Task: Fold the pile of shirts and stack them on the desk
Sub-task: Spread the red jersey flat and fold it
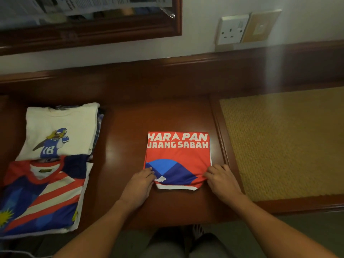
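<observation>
Two hands work a folded red shirt at the middle of the dark wooden surface. The left hand pinches the shirt's near left corner, fingers curled on the cloth. The right hand pinches the near right corner the same way. The shirt lies flat, with white lettering facing up at its far edge and a white hem showing under its near edge. At the left of the surface, well apart from it, a folded white shirt with a blue cartoon print tops a stack. A flag shirt lies nearer, overlapping its near edge. A woven mat lies to the right, and a socket sits on the wall behind.
</observation>
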A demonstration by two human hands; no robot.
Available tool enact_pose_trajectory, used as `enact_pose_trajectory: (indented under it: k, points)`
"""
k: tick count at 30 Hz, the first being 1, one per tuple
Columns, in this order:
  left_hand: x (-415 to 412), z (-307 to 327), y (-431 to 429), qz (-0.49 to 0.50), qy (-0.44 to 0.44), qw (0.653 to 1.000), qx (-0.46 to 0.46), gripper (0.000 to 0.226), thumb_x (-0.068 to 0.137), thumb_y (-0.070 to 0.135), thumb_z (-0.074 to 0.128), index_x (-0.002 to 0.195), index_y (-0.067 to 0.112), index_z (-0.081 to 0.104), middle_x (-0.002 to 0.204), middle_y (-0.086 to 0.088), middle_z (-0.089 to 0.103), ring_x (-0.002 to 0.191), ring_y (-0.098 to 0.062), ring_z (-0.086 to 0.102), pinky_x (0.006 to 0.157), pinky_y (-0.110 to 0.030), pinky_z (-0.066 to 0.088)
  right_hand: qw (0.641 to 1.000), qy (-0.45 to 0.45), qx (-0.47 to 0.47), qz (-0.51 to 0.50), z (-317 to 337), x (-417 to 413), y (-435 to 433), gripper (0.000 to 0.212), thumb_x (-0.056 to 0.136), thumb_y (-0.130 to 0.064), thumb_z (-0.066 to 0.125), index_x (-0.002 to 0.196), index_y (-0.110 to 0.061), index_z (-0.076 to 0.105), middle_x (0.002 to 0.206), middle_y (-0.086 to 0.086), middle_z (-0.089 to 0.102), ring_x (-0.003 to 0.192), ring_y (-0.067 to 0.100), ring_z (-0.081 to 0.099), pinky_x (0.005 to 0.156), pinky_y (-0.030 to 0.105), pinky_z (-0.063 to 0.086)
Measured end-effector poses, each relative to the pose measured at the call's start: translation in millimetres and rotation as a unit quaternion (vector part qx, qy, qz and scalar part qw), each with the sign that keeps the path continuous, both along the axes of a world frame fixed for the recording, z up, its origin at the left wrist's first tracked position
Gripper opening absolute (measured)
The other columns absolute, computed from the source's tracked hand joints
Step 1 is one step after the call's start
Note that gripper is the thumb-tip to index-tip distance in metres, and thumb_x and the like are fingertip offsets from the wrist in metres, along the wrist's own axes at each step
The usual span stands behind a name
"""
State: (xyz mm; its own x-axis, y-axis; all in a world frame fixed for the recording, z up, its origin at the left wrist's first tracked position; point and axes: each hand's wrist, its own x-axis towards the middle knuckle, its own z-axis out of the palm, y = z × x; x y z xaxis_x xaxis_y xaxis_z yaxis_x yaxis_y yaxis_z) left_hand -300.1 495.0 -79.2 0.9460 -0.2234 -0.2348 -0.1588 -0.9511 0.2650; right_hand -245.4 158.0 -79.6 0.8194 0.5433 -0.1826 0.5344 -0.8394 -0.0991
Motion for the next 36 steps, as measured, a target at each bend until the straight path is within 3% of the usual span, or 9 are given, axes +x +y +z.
enact_pose_trajectory:
  k: [6, 8, 14, 17, 21, 26, 30, 33, 36]
  points:
    - [-14, 23, -4, 0.069, 0.061, 0.991, -0.101, 0.025, 0.104, 0.025, 0.053, 0.125, 0.026, 0.064, 0.13, 0.005, 0.063, 0.121, -0.014, 0.058, 0.103, -0.026, 0.046, 0.991, 0.131, 0.023, -0.022, 27, 1, -6, 0.03, 0.097, -0.035, 0.049, 0.12, -0.029, 0.068, 0.119, -0.008, 0.064, 0.117, 0.016, 0.054, 0.096, 0.035, 0.035]
    - [-18, 37, -5, 0.112, 0.112, 0.977, -0.141, 0.021, 0.104, 0.027, 0.054, 0.123, 0.029, 0.063, 0.127, 0.007, 0.063, 0.118, -0.01, 0.058, 0.097, -0.022, 0.047, 0.981, 0.183, 0.047, -0.042, 40, 0, -10, 0.026, 0.098, -0.037, 0.053, 0.118, -0.03, 0.068, 0.12, -0.007, 0.065, 0.115, 0.015, 0.056, 0.097, 0.035, 0.039]
    - [-16, 105, -5, 0.159, 0.218, 0.934, -0.232, 0.014, 0.099, 0.027, 0.063, 0.11, 0.035, 0.066, 0.111, 0.017, 0.067, 0.106, -0.002, 0.063, 0.093, -0.024, 0.052, 0.921, 0.336, 0.144, -0.137, 106, 5, -22, 0.011, 0.093, -0.026, 0.07, 0.103, -0.024, 0.074, 0.084, -0.013, 0.065, 0.082, 0.004, 0.061, 0.07, 0.021, 0.047]
    - [-3, 146, 0, 0.159, 0.237, 0.916, -0.281, 0.011, 0.096, 0.025, 0.067, 0.104, 0.03, 0.074, 0.098, 0.01, 0.074, 0.094, -0.003, 0.069, 0.077, -0.017, 0.052, 0.899, 0.384, 0.168, -0.129, 145, 17, -31, 0.008, 0.091, -0.027, 0.072, 0.086, -0.022, 0.077, 0.084, -0.002, 0.072, 0.081, 0.015, 0.066, 0.074, 0.033, 0.052]
    - [22, 167, 11, 0.179, 0.268, 0.892, -0.317, 0.014, 0.093, 0.027, 0.071, 0.103, 0.02, 0.079, 0.098, 0.002, 0.078, 0.094, -0.015, 0.073, 0.082, -0.027, 0.058, 0.861, 0.442, 0.204, -0.148, 170, 39, -31, 0.015, 0.09, -0.023, 0.072, 0.08, -0.015, 0.079, 0.077, -0.001, 0.071, 0.077, 0.014, 0.061, 0.079, 0.033, 0.048]
    - [57, 124, 15, 0.302, 0.178, 0.88, -0.321, 0.014, 0.096, 0.027, 0.069, 0.094, 0.016, 0.078, 0.093, -0.003, 0.077, 0.088, -0.019, 0.072, 0.076, -0.026, 0.058, 0.864, 0.365, 0.237, -0.252, 131, 75, -6, 0.018, 0.093, -0.022, 0.069, 0.081, -0.013, 0.079, 0.084, 0.002, 0.075, 0.08, 0.019, 0.066, 0.077, 0.034, 0.053]
    - [68, 76, 8, 0.431, 0.082, 0.835, -0.332, 0.013, 0.095, 0.017, 0.07, 0.103, 0.007, 0.071, 0.105, -0.006, 0.071, 0.096, -0.019, 0.065, 0.078, -0.022, 0.044, 0.879, 0.214, 0.214, -0.367, 69, 93, 11, 0.017, 0.094, -0.021, 0.066, 0.108, -0.014, 0.074, 0.11, 0.005, 0.073, 0.101, 0.022, 0.067, 0.091, 0.04, 0.056]
    - [64, 41, 6, 0.455, 0.116, 0.842, -0.265, 0.037, 0.087, 0.015, 0.079, 0.118, -0.002, 0.068, 0.112, -0.011, 0.071, 0.1, -0.021, 0.064, 0.085, -0.025, 0.047, 0.873, 0.211, 0.178, -0.401, 37, 90, 19, 0.024, 0.093, -0.026, 0.066, 0.114, -0.015, 0.069, 0.111, 0.005, 0.07, 0.098, 0.023, 0.066, 0.079, 0.033, 0.054]
    - [53, 17, 2, 0.481, 0.141, 0.834, -0.232, 0.038, 0.082, 0.022, 0.084, 0.113, 0.004, 0.071, 0.106, -0.012, 0.074, 0.097, -0.027, 0.07, 0.087, -0.036, 0.055, 0.876, 0.211, 0.121, -0.417, 14, 76, 25, 0.027, 0.09, -0.045, 0.068, 0.099, -0.02, 0.066, 0.098, -0.001, 0.071, 0.084, 0.02, 0.068, 0.073, 0.037, 0.06]
